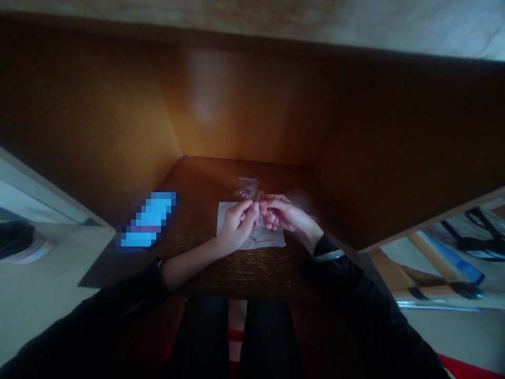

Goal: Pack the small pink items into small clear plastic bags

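My left hand (236, 225) and my right hand (287, 215) meet fingertip to fingertip over a white sheet of paper or tissue (272, 241). Both are closed in a pinch; what lies between the fingertips is too small to make out. Tiny pinkish bits rest on the sheet below my hands. Just beyond them lies a small clear zip bag (247, 187) with small pink and purple pieces, perhaps beads, inside. Partly behind my right hand is what looks like another clear plastic bag (303, 204), faint and blurred.
The dark wooden tabletop (189, 268) is walled by brown panels (244, 105) at the back and both sides. A blurred-out blue-screened device (152, 218) lies at the left. On the floor are a shoe (27, 242) at left and a box with items (434, 263) at right.
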Motion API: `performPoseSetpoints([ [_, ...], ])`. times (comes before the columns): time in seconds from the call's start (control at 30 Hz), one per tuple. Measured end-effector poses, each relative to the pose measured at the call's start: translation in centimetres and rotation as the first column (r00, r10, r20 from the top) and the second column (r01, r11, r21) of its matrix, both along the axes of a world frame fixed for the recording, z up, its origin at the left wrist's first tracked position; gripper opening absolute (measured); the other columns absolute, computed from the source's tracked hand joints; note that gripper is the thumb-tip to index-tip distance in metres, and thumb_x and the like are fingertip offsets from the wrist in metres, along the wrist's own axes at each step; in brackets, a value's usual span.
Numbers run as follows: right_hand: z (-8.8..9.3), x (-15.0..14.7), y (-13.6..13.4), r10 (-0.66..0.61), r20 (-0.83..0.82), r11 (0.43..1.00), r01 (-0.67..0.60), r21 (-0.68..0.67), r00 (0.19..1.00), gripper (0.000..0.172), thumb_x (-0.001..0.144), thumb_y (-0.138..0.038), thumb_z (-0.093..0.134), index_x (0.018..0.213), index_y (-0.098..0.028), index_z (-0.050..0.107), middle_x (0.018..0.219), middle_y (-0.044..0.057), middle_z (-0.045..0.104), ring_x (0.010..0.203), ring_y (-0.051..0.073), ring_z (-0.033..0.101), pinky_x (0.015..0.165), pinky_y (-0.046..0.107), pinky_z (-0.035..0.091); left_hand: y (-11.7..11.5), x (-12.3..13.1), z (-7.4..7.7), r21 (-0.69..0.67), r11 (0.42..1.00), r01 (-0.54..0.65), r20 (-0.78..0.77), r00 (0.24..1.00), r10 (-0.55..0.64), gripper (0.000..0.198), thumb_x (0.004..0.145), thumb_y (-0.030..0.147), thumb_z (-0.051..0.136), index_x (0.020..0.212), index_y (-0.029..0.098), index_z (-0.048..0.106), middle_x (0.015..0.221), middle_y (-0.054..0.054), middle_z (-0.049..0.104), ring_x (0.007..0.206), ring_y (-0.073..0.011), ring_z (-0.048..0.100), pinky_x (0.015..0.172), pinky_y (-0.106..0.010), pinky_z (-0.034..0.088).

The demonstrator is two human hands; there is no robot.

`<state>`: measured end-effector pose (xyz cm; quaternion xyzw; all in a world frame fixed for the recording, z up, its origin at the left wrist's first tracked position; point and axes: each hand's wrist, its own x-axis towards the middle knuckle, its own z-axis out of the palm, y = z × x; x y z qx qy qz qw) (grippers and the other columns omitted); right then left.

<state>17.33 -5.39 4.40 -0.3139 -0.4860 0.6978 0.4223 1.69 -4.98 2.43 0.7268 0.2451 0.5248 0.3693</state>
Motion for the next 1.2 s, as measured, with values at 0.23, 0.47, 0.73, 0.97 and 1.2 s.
performPoseSetpoints([
  [0.23,-0.2,-0.8,0.1,-0.083,0.014,0.996,0.082,0.025,0.996,0.025,0.077,-0.039,0.069,0.071,-0.018,0.058,0.043,-0.01,0.049,0.032,0.004,0.041,0.029,0.013,0.028,0.4,0.1,-0.2,-0.116,0.989,0.092,0.101,0.992,-0.08,0.036,0.091,0.047,0.051,0.068,0.019,0.052,0.055,0.002,0.056,0.047,-0.0092,0.053,0.046,-0.022,0.046],
  [0.47,-1.0,-0.8,0.2,-0.073,0.087,0.997,0.073,0.006,0.994,0.031,0.079,-0.047,0.067,0.078,-0.018,0.059,0.046,-0.007,0.053,0.031,0.004,0.04,0.027,0.015,0.025,0.4,0.0,0.7,-0.15,0.985,0.082,0.06,0.995,-0.073,0.039,0.089,0.035,0.058,0.054,0.018,0.053,0.048,0.001,0.057,0.045,-0.0094,0.054,0.046,-0.022,0.045],
  [0.73,-0.1,-0.4,0.1,-0.104,0.097,0.993,0.097,0.072,0.99,0.029,0.082,-0.045,0.065,0.075,-0.018,0.057,0.048,-0.007,0.05,0.036,0.005,0.043,0.031,0.016,0.028,1.2,-0.1,1.2,-0.202,0.973,0.111,0.047,0.993,-0.104,0.031,0.088,0.036,0.057,0.063,0.018,0.058,0.052,0.001,0.06,0.046,-0.0099,0.056,0.044,-0.021,0.044],
  [0.97,-0.5,-0.7,0.5,-0.162,0.129,0.97,0.134,0.201,0.978,0.036,0.085,-0.051,0.061,0.069,-0.019,0.053,0.049,-0.006,0.051,0.038,0.006,0.045,0.036,0.017,0.035,1.5,-0.1,1.0,-0.283,0.947,0.152,0.063,0.988,-0.14,0.024,0.091,0.032,0.051,0.075,0.016,0.058,0.063,-0.002,0.068,0.054,-0.0117,0.065,0.054,-0.023,0.055],
  [1.2,-0.4,-0.6,0.5,-0.132,0.123,0.976,0.107,0.191,0.984,0.033,0.087,-0.047,0.06,0.071,-0.018,0.053,0.053,-0.004,0.054,0.042,0.007,0.049,0.037,0.018,0.037,2.0,-0.2,0.9,-0.369,0.895,0.251,0.115,0.968,-0.224,0.028,0.092,0.034,0.05,0.072,0.016,0.058,0.061,-0.003,0.067,0.052,-0.0124,0.064,0.052,-0.024,0.055],
])
